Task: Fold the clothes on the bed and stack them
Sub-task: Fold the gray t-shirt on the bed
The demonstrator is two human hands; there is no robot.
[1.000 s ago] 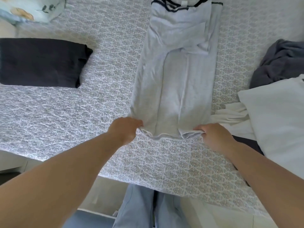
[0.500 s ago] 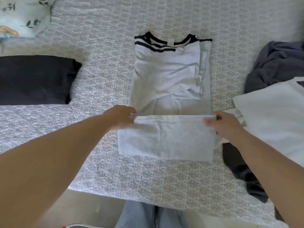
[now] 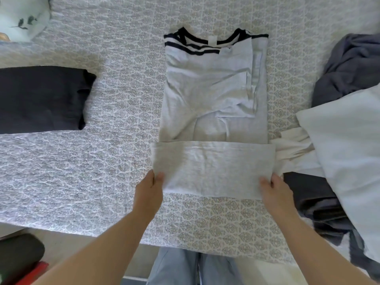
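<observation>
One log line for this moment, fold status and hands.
step: second fold | grey T-shirt hem flap folded up | left hand and right hand grip fold corners | folded black garment left

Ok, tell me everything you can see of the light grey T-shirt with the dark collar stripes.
The light grey T-shirt with dark navy collar stripes lies flat in the middle of the patterned quilted bedspread, collar away from the person. It looks like soft knit cotton. Its sides and sleeves are folded inward into a narrow strip, somewhat creased. The bottom part is doubled up into a band. The left hand and right hand each have a grip on that band's near corners. Its right edge touches a crumpled cream garment.
</observation>
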